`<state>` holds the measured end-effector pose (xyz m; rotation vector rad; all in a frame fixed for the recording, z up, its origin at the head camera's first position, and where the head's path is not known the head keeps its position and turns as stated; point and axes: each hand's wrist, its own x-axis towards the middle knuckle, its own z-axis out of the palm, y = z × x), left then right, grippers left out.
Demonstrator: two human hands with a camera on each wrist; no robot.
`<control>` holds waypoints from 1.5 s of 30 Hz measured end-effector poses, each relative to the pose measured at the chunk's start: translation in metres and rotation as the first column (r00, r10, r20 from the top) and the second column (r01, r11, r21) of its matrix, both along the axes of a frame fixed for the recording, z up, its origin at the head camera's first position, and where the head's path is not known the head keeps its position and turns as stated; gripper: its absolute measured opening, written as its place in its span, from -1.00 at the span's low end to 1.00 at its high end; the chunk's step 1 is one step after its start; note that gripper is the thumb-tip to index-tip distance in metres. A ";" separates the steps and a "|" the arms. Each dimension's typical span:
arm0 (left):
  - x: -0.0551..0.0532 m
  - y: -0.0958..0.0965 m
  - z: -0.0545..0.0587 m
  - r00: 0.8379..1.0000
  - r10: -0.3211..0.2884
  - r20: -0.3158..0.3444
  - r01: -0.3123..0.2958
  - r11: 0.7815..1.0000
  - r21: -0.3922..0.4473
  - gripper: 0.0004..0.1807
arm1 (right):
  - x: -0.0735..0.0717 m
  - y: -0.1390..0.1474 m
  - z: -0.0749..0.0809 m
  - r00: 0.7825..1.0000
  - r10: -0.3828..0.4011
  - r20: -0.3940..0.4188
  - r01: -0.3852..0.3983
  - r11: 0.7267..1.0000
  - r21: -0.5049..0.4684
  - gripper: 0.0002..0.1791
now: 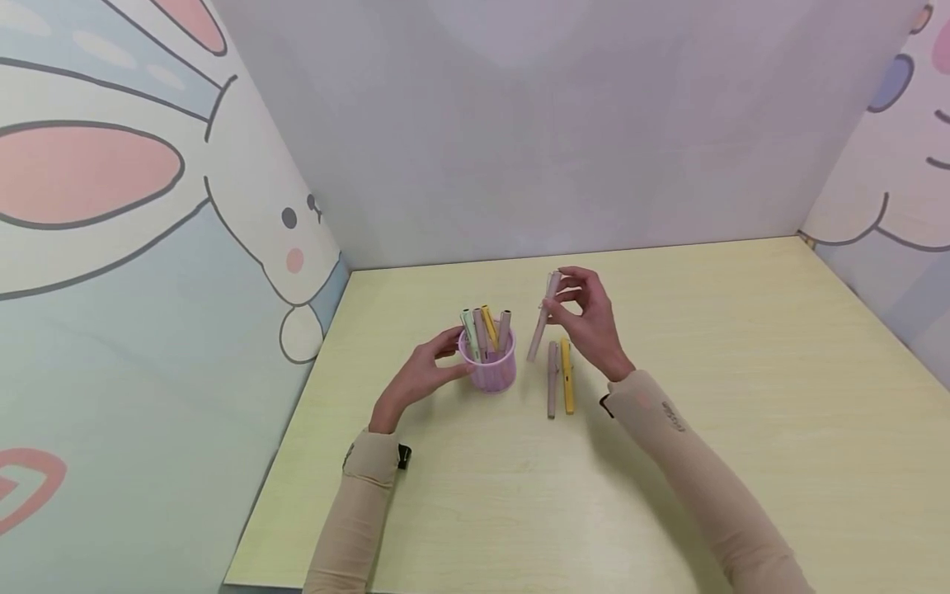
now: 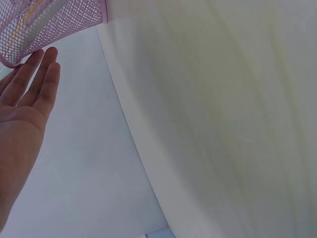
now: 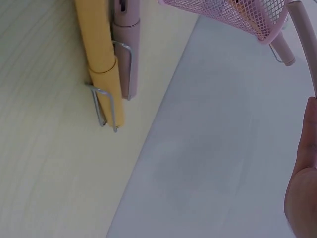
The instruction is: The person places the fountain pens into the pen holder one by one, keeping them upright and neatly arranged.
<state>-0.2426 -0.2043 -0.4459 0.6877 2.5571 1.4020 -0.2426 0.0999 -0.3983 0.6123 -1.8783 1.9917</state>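
A pink mesh pen holder (image 1: pixel 495 379) stands upright with several pens inside: green, yellow and dusty pink. My left hand (image 1: pixel 426 373) holds its left side, thumb near the front rim and fingers behind; the left wrist view shows those fingers (image 2: pixel 47 84) against the mesh. To the right of the holder, my right hand (image 1: pixel 590 318) pinches a dusty pink pen (image 1: pixel 539 330) by its upper, clip end. That pen slants above the table, lower end toward the holder. Below it, another pink pen (image 1: pixel 552 388) and a yellow pen (image 1: pixel 567 384) lie side by side.
The pale wood-grain table (image 1: pixel 475 495) meets a plain grey wall (image 1: pixel 519 148) at the back. Side panels with cartoon rabbit drawings (image 1: pixel 252 223) stand at left and right. In the right wrist view, the lying yellow pen's metal clip (image 3: pixel 106 106) shows close up.
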 end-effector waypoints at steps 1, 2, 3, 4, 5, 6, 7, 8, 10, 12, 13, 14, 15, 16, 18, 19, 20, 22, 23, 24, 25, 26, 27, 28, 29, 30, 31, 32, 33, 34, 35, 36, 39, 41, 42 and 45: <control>0.000 0.000 0.000 1.000 -0.002 -0.001 0.002 1.000 0.003 -0.19 | 0.002 -0.002 0.004 1.000 0.000 -0.005 0.000 1.000 -0.007 -0.43; 0.000 0.000 0.000 1.000 -0.003 -0.003 0.003 1.000 0.005 -0.19 | 0.004 -0.005 0.008 1.000 0.000 -0.008 0.000 1.000 -0.013 -0.44; 0.000 0.000 0.000 1.000 -0.004 -0.005 0.005 1.000 0.006 -0.19 | 0.005 -0.007 0.011 1.000 0.000 -0.012 0.000 1.000 -0.020 -0.45; 0.000 0.000 0.000 1.000 -0.005 -0.006 0.005 1.000 0.006 -0.19 | 0.006 -0.009 0.012 1.000 0.000 -0.013 0.000 1.000 -0.028 -0.45; 0.000 0.000 0.000 1.000 -0.004 -0.007 0.004 1.000 0.006 -0.19 | 0.006 -0.011 0.013 1.000 -0.001 -0.012 0.001 0.999 -0.033 -0.45; -0.001 0.000 0.000 1.000 -0.003 -0.007 0.003 1.000 0.005 -0.19 | 0.004 -0.012 0.012 1.000 -0.003 -0.011 0.003 0.999 -0.034 -0.45; -0.001 0.000 0.000 1.000 -0.003 -0.007 0.003 1.000 0.005 -0.19 | 0.002 -0.013 0.010 1.000 -0.005 -0.010 0.005 0.999 -0.035 -0.44; -0.001 0.000 -0.001 1.000 -0.002 -0.006 0.002 1.000 0.005 -0.18 | -0.001 -0.014 0.007 1.000 -0.008 -0.007 0.008 0.999 -0.033 -0.43; -0.001 0.000 -0.001 1.000 -0.001 -0.004 0.001 1.000 0.002 -0.18 | -0.006 -0.015 0.002 1.000 -0.009 -0.006 0.009 0.999 -0.033 -0.42; -0.001 0.000 -0.001 1.000 0.000 -0.002 0.000 1.000 0.001 -0.18 | -0.012 -0.016 -0.005 1.000 -0.008 -0.008 0.008 0.999 -0.038 -0.41; -0.001 0.000 -0.001 1.000 0.000 -0.002 0.000 1.000 0.000 -0.18 | -0.013 -0.016 -0.006 1.000 -0.004 -0.010 0.004 0.999 -0.046 -0.41; -0.001 0.000 -0.001 1.000 0.000 0.000 0.000 1.000 -0.002 -0.18 | -0.014 -0.017 -0.007 1.000 -0.001 -0.014 0.000 0.999 -0.053 -0.41; -0.001 0.000 -0.001 1.000 -0.001 0.000 0.001 1.000 -0.003 -0.18 | -0.015 -0.018 -0.008 1.000 0.003 -0.020 -0.004 0.998 -0.062 -0.42; -0.001 0.000 -0.001 1.000 0.000 0.001 0.000 1.000 -0.003 -0.18 | -0.016 -0.019 -0.008 1.000 0.007 -0.025 -0.009 0.997 -0.071 -0.42; 0.000 0.001 0.000 1.000 0.000 0.001 0.000 1.000 -0.002 -0.19 | -0.018 -0.022 -0.008 0.999 0.014 -0.046 -0.018 0.997 -0.081 -0.43; 0.000 0.001 0.000 1.000 0.001 0.001 -0.001 1.000 -0.002 -0.19 | -0.018 -0.023 -0.008 0.998 0.017 -0.056 -0.022 0.996 -0.084 -0.43; 0.000 0.001 0.000 1.000 0.001 0.000 -0.001 1.000 -0.002 -0.19 | -0.018 -0.025 -0.007 0.998 0.020 -0.065 -0.025 0.996 -0.088 -0.44; 0.000 0.001 0.000 1.000 0.001 -0.004 -0.001 1.000 -0.001 -0.19 | -0.018 -0.028 -0.007 0.997 0.023 -0.075 -0.030 0.995 -0.091 -0.44; 0.000 0.001 0.000 1.000 0.000 -0.006 0.000 1.000 0.000 -0.20 | -0.018 -0.029 -0.006 0.997 0.024 -0.076 -0.031 0.995 -0.093 -0.44; 0.000 0.001 0.000 1.000 0.000 -0.007 0.000 1.000 0.001 -0.20 | -0.019 -0.030 -0.006 0.997 0.025 -0.072 -0.032 0.995 -0.096 -0.44; 0.000 0.001 0.000 1.000 -0.001 -0.008 0.001 1.000 0.000 -0.20 | -0.019 -0.032 -0.006 0.998 0.025 -0.066 -0.032 0.994 -0.101 -0.43; 0.000 0.001 0.001 1.000 -0.002 -0.009 0.002 1.000 0.000 -0.20 | -0.019 -0.033 -0.006 0.998 0.025 -0.062 -0.031 0.994 -0.103 -0.42; 0.000 0.002 0.001 1.000 -0.003 -0.008 0.003 1.000 0.001 -0.20 | -0.019 -0.034 -0.006 0.998 0.023 -0.058 -0.029 0.994 -0.105 -0.42; 0.000 0.002 0.001 1.000 -0.003 -0.008 0.003 1.000 0.000 -0.20 | -0.019 -0.034 -0.006 0.998 0.024 -0.055 -0.030 0.993 -0.110 -0.42; 0.000 0.002 0.001 1.000 -0.004 -0.008 0.004 1.000 -0.001 -0.20 | -0.020 -0.035 -0.006 0.998 0.024 -0.051 -0.030 0.993 -0.113 -0.42; 0.000 0.002 0.001 1.000 -0.003 -0.009 0.003 1.000 -0.002 -0.20 | -0.019 -0.036 -0.006 0.999 0.025 -0.049 -0.030 0.993 -0.114 -0.42; 0.000 0.002 0.001 1.000 -0.004 -0.010 0.004 1.000 -0.003 -0.20 | -0.019 -0.037 -0.006 0.999 0.024 -0.047 -0.030 0.993 -0.112 -0.43; 0.000 0.002 0.001 1.000 -0.003 -0.011 0.003 1.000 -0.002 -0.20 | -0.018 -0.038 -0.006 0.999 0.023 -0.044 -0.028 0.994 -0.107 -0.43; 0.000 0.002 0.001 1.000 -0.003 -0.011 0.003 1.000 -0.001 -0.20 | -0.016 -0.039 -0.004 0.999 0.021 -0.038 -0.025 0.995 -0.098 -0.44; 0.000 0.001 0.001 1.000 -0.004 -0.012 0.004 1.000 0.000 -0.20 | -0.013 -0.040 -0.002 0.999 0.021 -0.035 -0.024 0.996 -0.088 -0.45; 0.000 0.001 0.001 1.000 -0.004 -0.013 0.004 1.000 0.000 -0.20 | -0.011 -0.041 0.000 0.999 0.020 -0.030 -0.022 0.997 -0.075 -0.46; 0.000 0.001 0.001 1.000 -0.004 -0.012 0.004 1.000 0.001 -0.20 | -0.010 -0.041 0.000 1.000 0.019 -0.022 -0.020 0.998 -0.062 -0.47; 0.000 0.001 0.001 1.000 -0.005 -0.007 0.005 1.000 -0.001 -0.20 | -0.009 -0.043 -0.004 1.000 0.019 -0.002 -0.019 1.000 -0.022 -0.50; -0.001 0.001 0.001 1.000 -0.003 -0.006 0.003 1.000 -0.002 -0.19 | -0.013 -0.042 -0.012 1.000 0.026 0.008 -0.025 1.000 -0.010 -0.52; -0.001 0.001 0.000 1.000 -0.005 -0.006 0.005 1.000 -0.001 -0.19 | -0.014 -0.042 -0.016 1.000 0.027 0.013 -0.027 1.000 -0.005 -0.54; -0.001 0.001 0.000 1.000 -0.009 -0.013 0.009 1.000 0.002 -0.20 | -0.015 -0.041 -0.021 0.999 0.032 0.021 -0.032 0.999 0.005 -0.57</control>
